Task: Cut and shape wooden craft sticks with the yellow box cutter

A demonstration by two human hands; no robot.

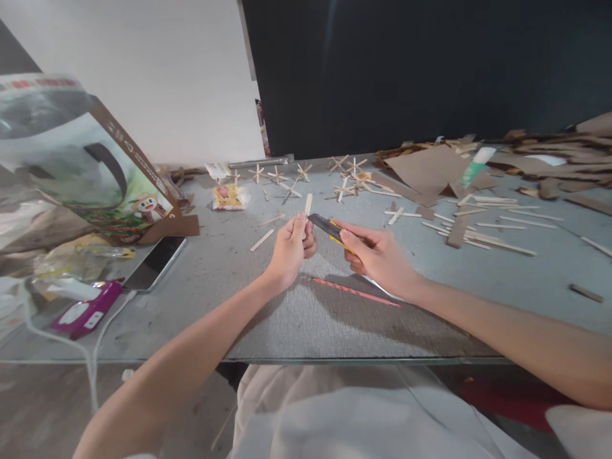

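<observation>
Between the thumb and fingers of my left hand (291,247) a pale wooden craft stick (308,204) stands almost upright. My right hand (375,254) is wrapped round a black and yellow utility knife (329,228). The knife's tip meets the stick just above my left thumb; whether it cuts into the wood I cannot make out. Below both hands a red striped pencil (356,292) lies on the grey table (268,325). Two loose sticks, one of them a short craft stick (262,240), rest left of my left hand.
Star shapes of crossed sticks (291,187) lie toward the back. Loose sticks (502,242), cardboard pieces (421,167) and a green-white glue tube (477,167) are on the right. On the left are a phone (155,262), a purple device (88,310), a cable and a large printed bag (95,172).
</observation>
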